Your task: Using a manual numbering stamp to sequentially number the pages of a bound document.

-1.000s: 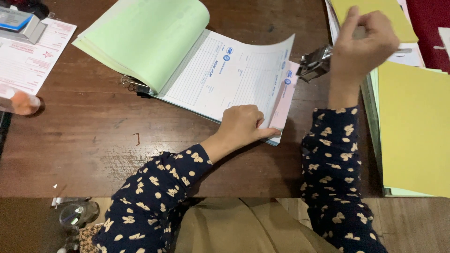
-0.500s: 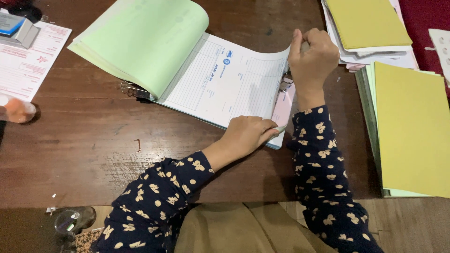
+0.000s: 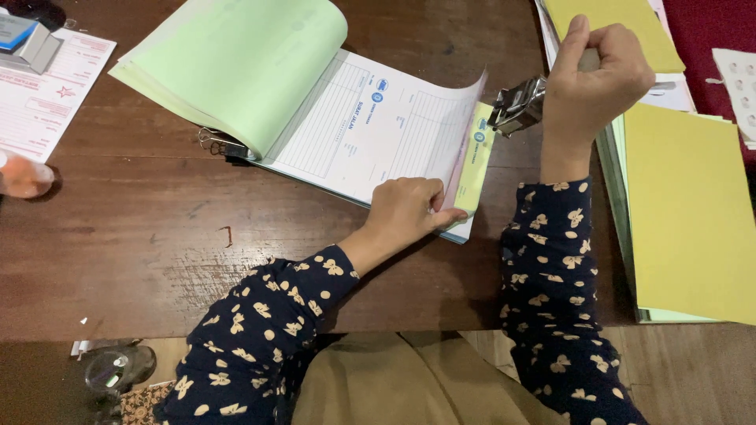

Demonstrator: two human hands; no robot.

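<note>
Matt paper form pad (image 3: 378, 134), shiny metal stamper (image 3: 516, 106)
</note>
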